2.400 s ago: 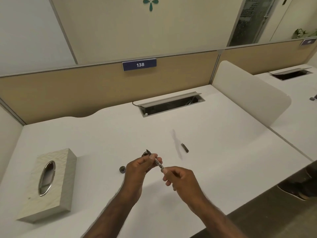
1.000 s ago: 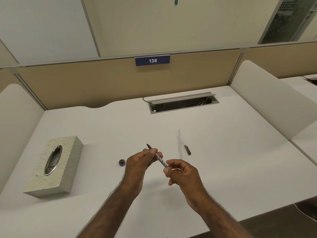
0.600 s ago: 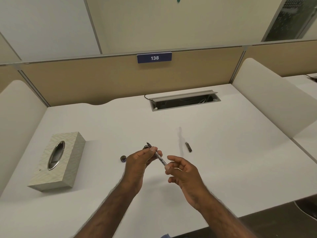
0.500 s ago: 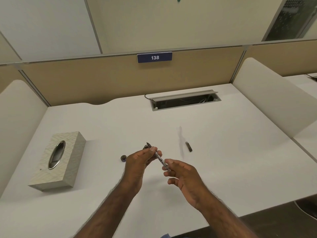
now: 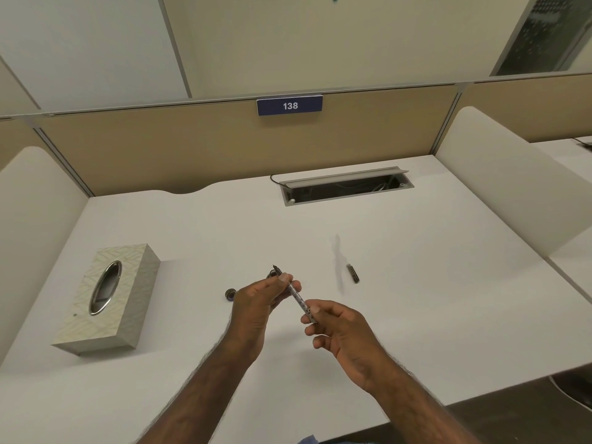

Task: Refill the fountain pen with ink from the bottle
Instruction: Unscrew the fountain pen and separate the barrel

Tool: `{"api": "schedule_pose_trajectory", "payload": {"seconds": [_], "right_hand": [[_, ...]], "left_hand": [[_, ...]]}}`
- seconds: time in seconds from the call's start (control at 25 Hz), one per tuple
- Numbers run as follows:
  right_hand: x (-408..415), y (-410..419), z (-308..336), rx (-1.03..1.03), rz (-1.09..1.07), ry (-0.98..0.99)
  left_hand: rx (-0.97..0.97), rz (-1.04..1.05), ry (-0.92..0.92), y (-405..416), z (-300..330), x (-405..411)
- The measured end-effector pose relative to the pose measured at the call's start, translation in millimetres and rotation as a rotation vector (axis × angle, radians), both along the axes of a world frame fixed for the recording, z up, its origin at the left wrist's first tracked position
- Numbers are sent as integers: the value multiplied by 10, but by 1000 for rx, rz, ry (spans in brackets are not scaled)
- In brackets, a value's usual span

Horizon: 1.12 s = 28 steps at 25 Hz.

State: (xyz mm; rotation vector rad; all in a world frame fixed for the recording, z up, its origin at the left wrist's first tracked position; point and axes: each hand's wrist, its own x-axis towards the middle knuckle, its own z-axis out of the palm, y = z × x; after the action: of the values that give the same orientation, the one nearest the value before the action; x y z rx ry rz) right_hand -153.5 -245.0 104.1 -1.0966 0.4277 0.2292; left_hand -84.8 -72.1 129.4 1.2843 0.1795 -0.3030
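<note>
Above the white desk (image 5: 416, 283) I hold the fountain pen's front section (image 5: 296, 296) with its clear converter, nib pointing up and away. My left hand (image 5: 259, 302) pinches it just below the nib. My right hand (image 5: 339, 328) pinches the converter's rear end between thumb and forefinger. A small dark round cap (image 5: 230, 294) lies on the desk left of my left hand. A dark object, maybe the ink bottle (image 5: 271, 274), peeks out behind my left fingers, mostly hidden. A short dark pen part (image 5: 353, 273) lies to the right.
A patterned tissue box (image 5: 105, 299) stands at the left. An open cable tray (image 5: 346, 186) is set into the desk's back. White side dividers (image 5: 506, 174) and a tan back panel with a "138" sign (image 5: 289, 105) bound the desk. The front edge runs close below my arms.
My right thumb and forefinger opened briefly, then closed again on the converter's end. The pen and my left hand stayed in place. The view shifted earlier from right to centre.
</note>
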Motion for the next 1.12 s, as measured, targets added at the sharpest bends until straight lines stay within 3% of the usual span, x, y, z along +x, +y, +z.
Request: {"api": "schedule_pose_trajectory", "payload": {"seconds": [0.48, 1.12], "right_hand": [[92, -29, -23, -17, -27, -52], [181, -5, -62, 59, 37, 22]], "left_hand": [[11, 11, -18, -24, -2, 54], [0, 10, 28, -28, -54, 124]]}}
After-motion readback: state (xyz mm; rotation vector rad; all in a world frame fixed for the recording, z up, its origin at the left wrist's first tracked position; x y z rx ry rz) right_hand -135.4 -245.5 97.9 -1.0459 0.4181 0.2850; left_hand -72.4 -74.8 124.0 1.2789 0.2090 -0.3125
